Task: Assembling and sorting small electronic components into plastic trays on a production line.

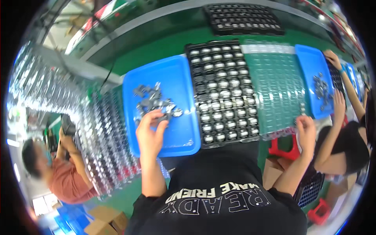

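My left hand (150,131) reaches into a blue tray (178,141), at the near edge of a loose pile of small grey metal parts (150,98). Its fingers are curled, with a gap between thumb and forefinger. Over the near right corner of a clear plastic blister tray (278,94), my right hand (306,131) is closed, fingertips pinched together; whatever they hold is too small to make out. A few small silvery pieces (302,109) show just beyond those fingertips. Between the blue and clear trays lies a black tray (192,74) with rows of white and silver cylindrical parts (223,103).
Another blue tray (303,64) with metal parts stands at right, where a co-worker's hands (339,103) are. A black tray (243,19) lies at the back. Stacked clear trays (105,141) rise at left, near another person (70,176). A red stool (288,150) stands below the table.
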### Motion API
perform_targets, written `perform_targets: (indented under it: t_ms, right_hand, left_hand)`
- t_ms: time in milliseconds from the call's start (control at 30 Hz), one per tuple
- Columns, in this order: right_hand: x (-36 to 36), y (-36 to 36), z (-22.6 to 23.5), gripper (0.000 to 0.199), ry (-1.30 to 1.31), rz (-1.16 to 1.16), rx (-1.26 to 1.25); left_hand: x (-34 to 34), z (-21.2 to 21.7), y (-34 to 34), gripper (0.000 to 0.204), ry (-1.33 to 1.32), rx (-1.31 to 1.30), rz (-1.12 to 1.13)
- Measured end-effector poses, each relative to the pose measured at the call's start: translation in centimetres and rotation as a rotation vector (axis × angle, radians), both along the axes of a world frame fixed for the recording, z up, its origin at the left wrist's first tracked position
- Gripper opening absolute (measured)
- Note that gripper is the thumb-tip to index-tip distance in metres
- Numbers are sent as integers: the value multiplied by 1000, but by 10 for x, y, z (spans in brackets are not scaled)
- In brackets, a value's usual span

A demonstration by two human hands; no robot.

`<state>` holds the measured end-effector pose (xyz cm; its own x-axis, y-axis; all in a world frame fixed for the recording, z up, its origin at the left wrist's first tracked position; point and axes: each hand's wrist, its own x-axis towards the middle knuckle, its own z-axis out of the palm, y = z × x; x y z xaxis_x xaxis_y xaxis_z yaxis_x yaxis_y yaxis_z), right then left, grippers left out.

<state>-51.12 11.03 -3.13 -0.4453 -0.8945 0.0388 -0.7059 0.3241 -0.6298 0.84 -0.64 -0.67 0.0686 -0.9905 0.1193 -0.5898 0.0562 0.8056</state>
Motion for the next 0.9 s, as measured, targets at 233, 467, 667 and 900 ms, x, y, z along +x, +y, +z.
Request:
perform_targets:
  t_ms: [233,467,667,900]
  right_hand:
    - [-23,3,-12,19,121,108,-84]
    - [61,-39,3,17,-363,-50,-405]
    - [196,-85,44,23,-839,358,-313]
    - [294,-101,80,25,-842,651,-354]
  left_hand:
    - [10,4,-12,27,247,39,88]
    - [17,3,-9,23,1015,144,-33]
    - [-1,26,0,29,1068,227,-107]
    - [-22,30,18,38,1321,283,-273]
